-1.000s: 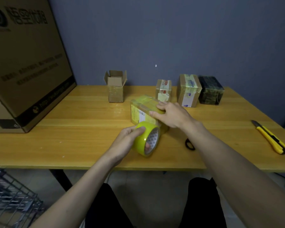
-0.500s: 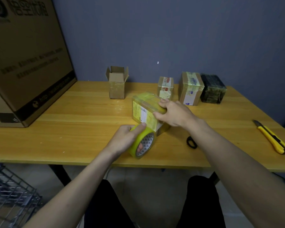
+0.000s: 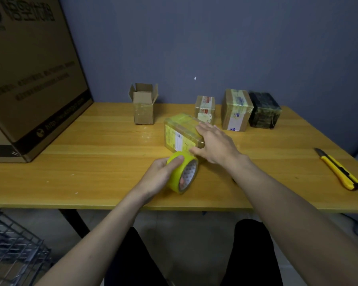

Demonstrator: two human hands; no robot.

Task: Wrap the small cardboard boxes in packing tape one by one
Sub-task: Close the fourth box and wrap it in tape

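Mid-table, well back from the near edge: glossy tape-wrapped box [image 3: 181, 134], right hand [image 3: 214, 145] flat upon it, grip spread. Just before it, yellow tape roll [image 3: 183, 172], left hand [image 3: 160, 175] grip curled round. Bare wooden table [image 3: 95, 162] leftward; grey-blue wall behind.

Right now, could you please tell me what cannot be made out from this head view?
- Large cardboard box: cut off by the left and top edges; its print is blurred.
- Labels on the box being taped: too small to read; the right hand covers its near end.
- Wire basket: cropped at the lower-left corner.
- Left hand: the tape roll hides its fingertips.
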